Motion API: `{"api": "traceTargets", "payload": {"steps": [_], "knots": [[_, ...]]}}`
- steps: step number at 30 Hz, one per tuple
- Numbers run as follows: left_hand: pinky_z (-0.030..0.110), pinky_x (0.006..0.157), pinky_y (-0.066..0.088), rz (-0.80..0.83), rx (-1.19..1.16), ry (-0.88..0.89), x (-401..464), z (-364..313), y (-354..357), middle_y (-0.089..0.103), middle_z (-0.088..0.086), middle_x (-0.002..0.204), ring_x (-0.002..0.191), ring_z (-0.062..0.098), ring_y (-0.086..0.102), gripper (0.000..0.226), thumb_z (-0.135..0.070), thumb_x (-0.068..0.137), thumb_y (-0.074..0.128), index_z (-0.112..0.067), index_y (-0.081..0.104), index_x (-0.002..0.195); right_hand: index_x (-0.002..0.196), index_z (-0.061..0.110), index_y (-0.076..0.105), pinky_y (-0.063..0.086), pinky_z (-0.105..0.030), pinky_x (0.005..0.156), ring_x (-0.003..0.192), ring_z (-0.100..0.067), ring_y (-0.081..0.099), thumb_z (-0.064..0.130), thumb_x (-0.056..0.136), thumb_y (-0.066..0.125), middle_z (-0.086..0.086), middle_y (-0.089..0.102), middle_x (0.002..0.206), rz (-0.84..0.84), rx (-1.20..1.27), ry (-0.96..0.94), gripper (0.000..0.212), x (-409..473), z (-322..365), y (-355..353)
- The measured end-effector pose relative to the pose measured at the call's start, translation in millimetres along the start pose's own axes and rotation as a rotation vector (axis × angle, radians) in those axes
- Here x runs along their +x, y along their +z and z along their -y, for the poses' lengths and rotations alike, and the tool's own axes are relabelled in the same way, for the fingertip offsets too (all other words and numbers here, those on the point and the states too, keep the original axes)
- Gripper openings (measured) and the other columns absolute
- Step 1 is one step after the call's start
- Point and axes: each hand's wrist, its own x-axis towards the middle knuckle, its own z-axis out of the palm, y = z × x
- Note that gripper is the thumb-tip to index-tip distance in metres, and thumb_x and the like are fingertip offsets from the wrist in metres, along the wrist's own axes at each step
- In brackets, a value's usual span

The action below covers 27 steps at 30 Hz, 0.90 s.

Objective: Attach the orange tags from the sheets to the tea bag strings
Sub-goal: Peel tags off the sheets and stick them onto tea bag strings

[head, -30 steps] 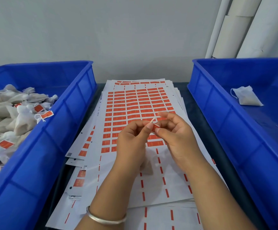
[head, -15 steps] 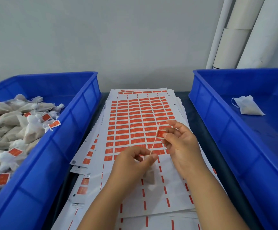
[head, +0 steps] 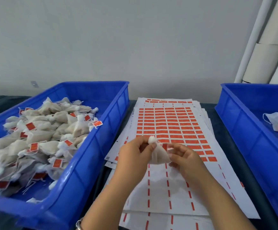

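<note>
A moment ago I had only string and tag pinched between my fingers; now the whole tea bag (head: 159,155) is lifted above the sheets (head: 176,180) on the table; my left hand (head: 135,155) clamps its gathered top, my right hand (head: 184,156) pinches its far corner, an orange tag (head: 165,146) showing between; I judge this one tagged and ready for the left bin (head: 91,151) of tagged bags.
</note>
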Motion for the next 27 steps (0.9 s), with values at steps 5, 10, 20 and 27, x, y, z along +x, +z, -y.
{"api": "traceTargets", "payload": {"steps": [5,10,20,27], "knots": [[0.01,0.054,0.05,-0.182,-0.064,0.114,2.2,-30.5,-55.5,0.064,-0.014,0.079,0.067,-0.001,0.065,0.007,-0.028,0.09,0.057,-0.035,0.056,0.089,0.095,0.038,0.063,0.049,-0.01,0.065,0.081,0.003,0.067,0.028,0.085,0.066,0.022,0.072,0.085,0.065,-0.205,0.005,0.014,-3.7,-2.1,4.6],[0.035,0.069,0.058,-0.394,-0.127,0.207,28.5,-55.5,-124.3,0.07,-0.002,0.079,0.065,0.012,0.07,0.013,-0.029,0.095,0.052,-0.024,0.057,0.084,0.095,0.036,0.062,0.047,-0.005,0.055,0.079,0.004,0.066,0.023,0.09,0.061,0.023,0.071,0.081,0.053,-0.252,-0.013,0.014,-5.8,-1.9,4.1],[0.03,0.086,0.047,-0.252,0.206,-0.192,110.9,9.5,-149.4,0.058,0.01,0.119,0.102,0.021,0.055,0.031,-0.02,0.096,0.045,-0.006,0.052,0.122,0.089,0.034,0.065,0.046,-0.007,0.058,0.075,-0.004,0.068,0.016,0.089,0.063,0.017,0.072,0.075,-0.032,-0.327,-0.004,0.018,-7.9,-3.1,10.2],[0.023,0.084,0.043,-0.184,0.493,-0.214,104.4,22.3,-138.2,0.057,0.0,0.094,0.089,0.013,0.051,0.025,-0.024,0.094,0.052,-0.011,0.057,0.115,0.085,0.035,0.066,0.045,-0.005,0.063,0.081,-0.004,0.067,0.016,0.09,0.063,0.019,0.07,0.08,-0.038,-0.416,-0.007,0.02,-12.1,-2.2,14.8]]}}
